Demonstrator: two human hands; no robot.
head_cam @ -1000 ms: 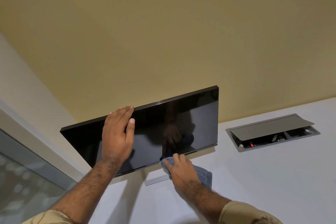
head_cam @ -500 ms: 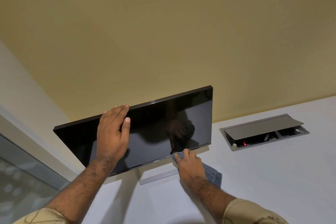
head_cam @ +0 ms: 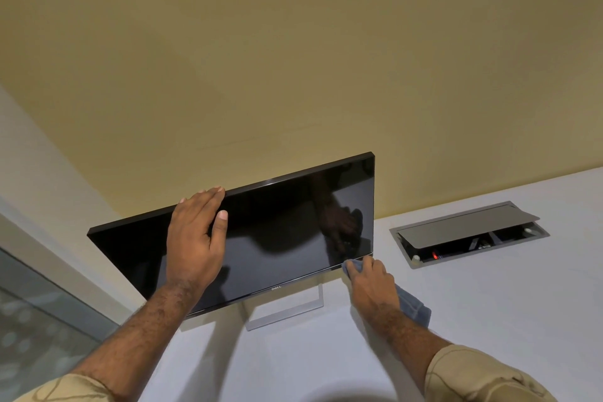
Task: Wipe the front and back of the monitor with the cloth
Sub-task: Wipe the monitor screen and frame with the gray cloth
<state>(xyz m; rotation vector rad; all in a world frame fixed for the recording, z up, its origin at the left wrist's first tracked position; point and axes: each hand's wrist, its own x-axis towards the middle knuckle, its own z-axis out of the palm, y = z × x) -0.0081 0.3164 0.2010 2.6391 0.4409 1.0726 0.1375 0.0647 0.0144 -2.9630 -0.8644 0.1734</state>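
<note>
A black flat monitor [head_cam: 280, 232] stands on a silver frame stand [head_cam: 287, 308] on the white desk, screen off and facing me. My left hand [head_cam: 195, 238] lies over its top edge, left of centre, fingers hooked over the rim and thumb on the screen. My right hand [head_cam: 372, 284] presses a grey-blue cloth [head_cam: 412, 305] against the screen's lower right corner, along the bottom bezel. Most of the cloth trails out behind the hand onto the desk.
The white desk [head_cam: 489, 320] runs along a yellow wall [head_cam: 293, 59]. A recessed cable box [head_cam: 470, 233] with its lid propped half open sits in the desk right of the monitor. A glass partition [head_cam: 39, 310] borders the left side.
My right hand has slid the cloth rightward along the bottom edge, from near the middle to the lower right corner. My left hand keeps its hold on the top edge.
</note>
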